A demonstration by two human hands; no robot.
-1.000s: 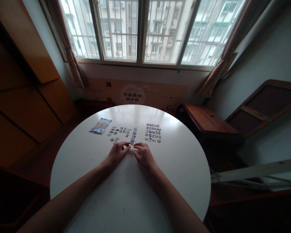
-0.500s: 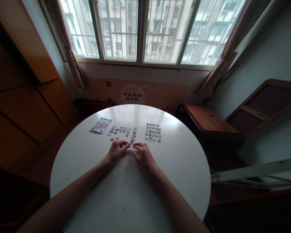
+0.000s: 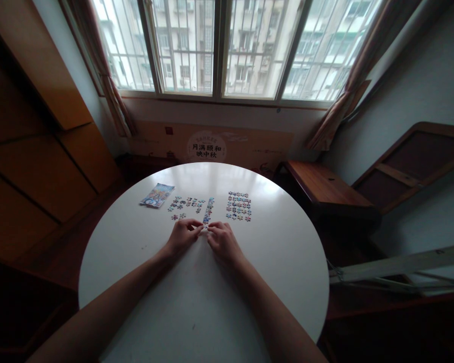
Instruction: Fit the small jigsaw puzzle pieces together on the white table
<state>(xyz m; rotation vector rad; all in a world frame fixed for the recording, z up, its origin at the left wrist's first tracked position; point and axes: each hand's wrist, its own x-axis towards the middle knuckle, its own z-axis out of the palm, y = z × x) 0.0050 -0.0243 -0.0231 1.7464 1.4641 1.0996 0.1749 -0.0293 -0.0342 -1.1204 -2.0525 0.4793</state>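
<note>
Between my hands is a small jigsaw puzzle piece point(image 3: 205, 227), its near side pale. My left hand point(image 3: 183, 235) has thumb and fingers pinched at the piece's left side. From the right, the fingertips of my right hand point(image 3: 224, 241) close on the same piece. Just beyond the fingertips a narrow strip of joined puzzle pieces point(image 3: 209, 209) runs away from me. Loose puzzle pieces point(image 3: 179, 204) lie scattered to the left of the strip. On its right, more pieces point(image 3: 239, 205) are laid out in rows.
All of this lies on a round white table point(image 3: 196, 302). A colourful picture sheet or packet point(image 3: 157, 195) rests at the back left. Past the table stand a wooden bench point(image 3: 325, 184) on the right and a printed panel point(image 3: 249, 143) under the window.
The piece between my fingertips has shifted slightly and turned, showing a paler surface. Both hands stay almost where they were; the other pieces have not moved.
</note>
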